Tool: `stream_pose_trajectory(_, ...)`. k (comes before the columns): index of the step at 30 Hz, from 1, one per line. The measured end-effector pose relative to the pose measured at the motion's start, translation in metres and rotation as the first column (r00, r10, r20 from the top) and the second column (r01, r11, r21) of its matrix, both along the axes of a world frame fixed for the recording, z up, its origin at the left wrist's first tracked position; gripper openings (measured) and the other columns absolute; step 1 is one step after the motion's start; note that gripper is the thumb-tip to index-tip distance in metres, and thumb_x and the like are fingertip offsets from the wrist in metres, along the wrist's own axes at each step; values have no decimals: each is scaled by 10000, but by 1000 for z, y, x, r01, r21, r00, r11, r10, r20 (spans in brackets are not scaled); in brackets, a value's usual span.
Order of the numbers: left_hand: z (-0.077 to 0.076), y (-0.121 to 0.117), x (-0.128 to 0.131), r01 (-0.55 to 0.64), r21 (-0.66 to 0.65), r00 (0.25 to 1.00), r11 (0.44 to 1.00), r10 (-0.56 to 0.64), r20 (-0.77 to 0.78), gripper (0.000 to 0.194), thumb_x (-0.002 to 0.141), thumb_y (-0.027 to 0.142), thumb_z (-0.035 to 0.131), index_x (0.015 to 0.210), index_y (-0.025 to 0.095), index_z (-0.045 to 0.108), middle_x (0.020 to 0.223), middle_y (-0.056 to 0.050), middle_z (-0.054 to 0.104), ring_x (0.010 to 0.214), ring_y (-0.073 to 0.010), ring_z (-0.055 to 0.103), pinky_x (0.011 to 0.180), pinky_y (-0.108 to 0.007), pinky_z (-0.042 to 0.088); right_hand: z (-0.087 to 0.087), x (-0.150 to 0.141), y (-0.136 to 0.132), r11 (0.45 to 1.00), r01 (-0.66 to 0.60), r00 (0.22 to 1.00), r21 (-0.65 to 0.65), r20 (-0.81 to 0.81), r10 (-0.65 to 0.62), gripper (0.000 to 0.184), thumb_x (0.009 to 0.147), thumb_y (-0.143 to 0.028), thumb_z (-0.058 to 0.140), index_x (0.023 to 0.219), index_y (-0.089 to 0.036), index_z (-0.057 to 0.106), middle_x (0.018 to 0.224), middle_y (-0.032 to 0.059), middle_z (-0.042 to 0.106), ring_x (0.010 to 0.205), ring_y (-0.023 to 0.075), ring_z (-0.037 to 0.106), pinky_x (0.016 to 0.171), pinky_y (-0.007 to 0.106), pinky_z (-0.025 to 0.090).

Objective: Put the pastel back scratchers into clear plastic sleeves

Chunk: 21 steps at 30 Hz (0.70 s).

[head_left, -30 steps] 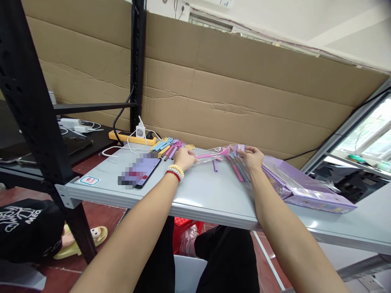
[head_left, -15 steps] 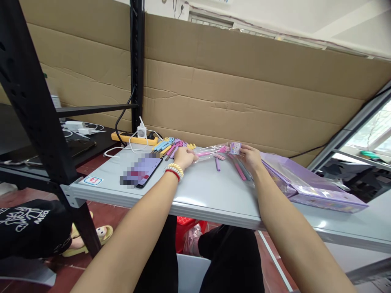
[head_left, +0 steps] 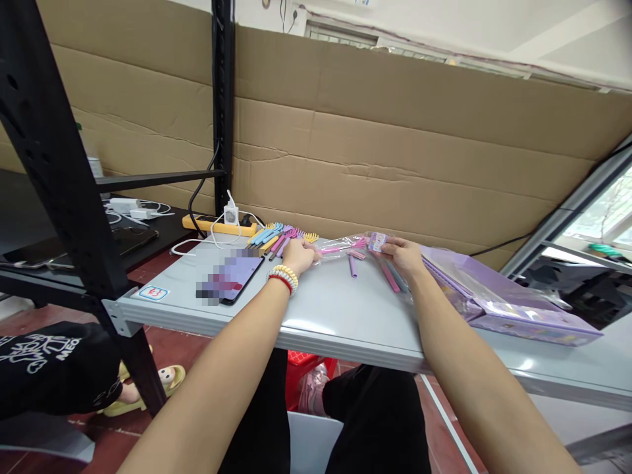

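A clear plastic bag (head_left: 340,248) with a pink claw-ended stick (head_left: 356,245) inside stretches between my two hands over the table. My left hand (head_left: 300,255), with beaded bands at the wrist, is closed on the bag's left end. At its right end, my right hand (head_left: 403,255) pinches a small printed label (head_left: 378,242). Left of my left hand lie several claw-ended sticks (head_left: 279,238) in blue, yellow, pink and purple. Below the bag rest a short purple tube (head_left: 352,266) and a pink piece (head_left: 356,255). Pink and grey sticks (head_left: 391,276) lie beside my right hand.
A phone (head_left: 230,280) with a blurred screen lies on the grey table (head_left: 320,309). Behind it are a yellow power strip (head_left: 217,225) and white cables. A purple box (head_left: 533,322) stands on the right. Another person's leg (head_left: 54,368) shows at lower left.
The label end of the bag has tilted and shifted slightly left as my right hand's fingers moved. My left hand keeps its place on the bag.
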<state>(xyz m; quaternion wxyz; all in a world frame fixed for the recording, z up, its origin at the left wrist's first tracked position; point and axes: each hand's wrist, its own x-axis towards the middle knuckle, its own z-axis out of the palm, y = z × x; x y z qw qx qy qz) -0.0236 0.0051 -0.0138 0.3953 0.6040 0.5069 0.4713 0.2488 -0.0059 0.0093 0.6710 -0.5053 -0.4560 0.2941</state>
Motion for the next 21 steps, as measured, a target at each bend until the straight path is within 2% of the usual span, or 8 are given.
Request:
stream_pose_trajectory(4, 1, 0, 0, -3, 5, 1000, 1000, 3, -21, 184, 585, 134, 778, 740, 148, 679, 787, -54, 719, 774, -172, 667, 743, -268, 529, -1, 3, 1, 1000, -4, 1000, -10, 18, 4, 232, 495, -50, 756, 712, -111, 698, 727, 55, 703, 602, 139, 638, 544, 237, 565)
stream_pose_trajectory(8, 3, -3, 0, 14, -8, 1000, 1000, -14, -7, 168, 603, 103, 753, 736, 138, 658, 764, -54, 708, 718, -161, 668, 707, -262, 531, -1, 4, 0, 999, -53, 997, -6, 48, 53, 305, 507, -175, 816, 794, -138, 718, 785, 45, 708, 647, 143, 638, 534, 239, 550)
stream_pose_trajectory(12, 4, -7, 1, 47, -44, 995, 998, -43, 92, 154, 628, 73, 731, 741, 126, 640, 708, -49, 683, 594, -136, 640, 617, -249, 526, -1, 5, -1, 991, -134, 991, 16, 27, 133, 345, 494, -270, 858, 777, -150, 700, 796, 50, 708, 700, 161, 651, 652, 299, 569)
stream_pose_trajectory(16, 4, -8, 1, 68, -43, 989, 997, -62, 136, 170, 612, 50, 743, 720, 126, 638, 651, -32, 662, 560, -131, 626, 607, -250, 523, -3, 5, 0, 974, -223, 975, 41, -1, 223, 379, 448, -310, 885, 724, -158, 674, 778, 50, 700, 720, 177, 654, 726, 347, 573)
stream_pose_trajectory(18, 4, -8, 1, 73, -44, 986, 996, -66, 151, 181, 603, 47, 748, 724, 127, 641, 655, -31, 666, 562, -135, 628, 611, -258, 525, -3, 5, 1, 977, -208, 977, 54, -35, 210, 367, 433, -299, 891, 671, -161, 648, 740, 38, 687, 696, 169, 647, 705, 347, 582)
stream_pose_trajectory(21, 1, -4, 1, 64, -39, 989, 997, -58, 137, 185, 593, 52, 756, 721, 131, 648, 661, -32, 673, 573, -140, 630, 624, -266, 525, -2, 5, 1, 993, -116, 991, 38, -63, 118, 329, 450, -241, 881, 623, -157, 614, 661, 23, 658, 646, 150, 634, 657, 318, 588)
